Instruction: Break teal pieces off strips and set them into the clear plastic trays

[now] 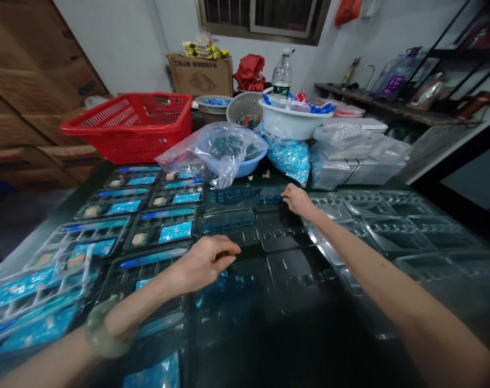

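Head | left fingers point(228, 249) clenched, held item hidden | right fingers point(287, 193) on tray point(279, 231), grip unclear

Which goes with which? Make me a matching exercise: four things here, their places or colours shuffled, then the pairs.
1 bangle
2 basket
3 plastic bag
4 water bottle

A draped over a blue bowl
B red
C standing behind a white basin
D around the left wrist

Pairs: 1-D, 2-B, 3-A, 4-C
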The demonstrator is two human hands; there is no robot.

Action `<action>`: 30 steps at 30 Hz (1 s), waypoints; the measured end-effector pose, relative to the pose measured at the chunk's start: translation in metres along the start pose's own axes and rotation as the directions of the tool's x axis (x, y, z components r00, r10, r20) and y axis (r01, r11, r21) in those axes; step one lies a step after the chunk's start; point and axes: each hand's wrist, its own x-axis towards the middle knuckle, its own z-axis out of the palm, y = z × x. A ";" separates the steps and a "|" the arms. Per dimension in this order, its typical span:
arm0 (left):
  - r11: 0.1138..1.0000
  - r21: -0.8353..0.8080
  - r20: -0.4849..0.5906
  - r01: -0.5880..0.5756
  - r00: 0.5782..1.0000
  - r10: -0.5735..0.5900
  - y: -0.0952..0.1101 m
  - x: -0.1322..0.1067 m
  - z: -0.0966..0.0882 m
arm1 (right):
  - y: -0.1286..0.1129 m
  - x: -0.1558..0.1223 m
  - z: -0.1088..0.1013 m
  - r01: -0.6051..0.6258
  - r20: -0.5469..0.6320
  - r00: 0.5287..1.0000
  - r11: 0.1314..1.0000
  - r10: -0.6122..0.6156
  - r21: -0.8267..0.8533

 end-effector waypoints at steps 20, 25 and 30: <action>0.978 -0.205 -0.050 0.050 0.997 -0.061 0.013 0.017 0.029 | -0.046 -0.053 -0.058 -0.035 -0.223 0.972 0.984 0.075 0.176; 0.528 -0.839 -0.043 0.128 0.953 -0.299 0.026 0.020 0.023 | -0.125 -0.113 -0.069 0.146 -0.218 0.976 0.782 -0.014 0.606; 0.335 -0.932 0.031 0.141 0.949 -0.312 0.041 0.020 0.028 | -0.157 -0.132 -0.073 0.184 -0.283 0.959 0.708 0.023 0.682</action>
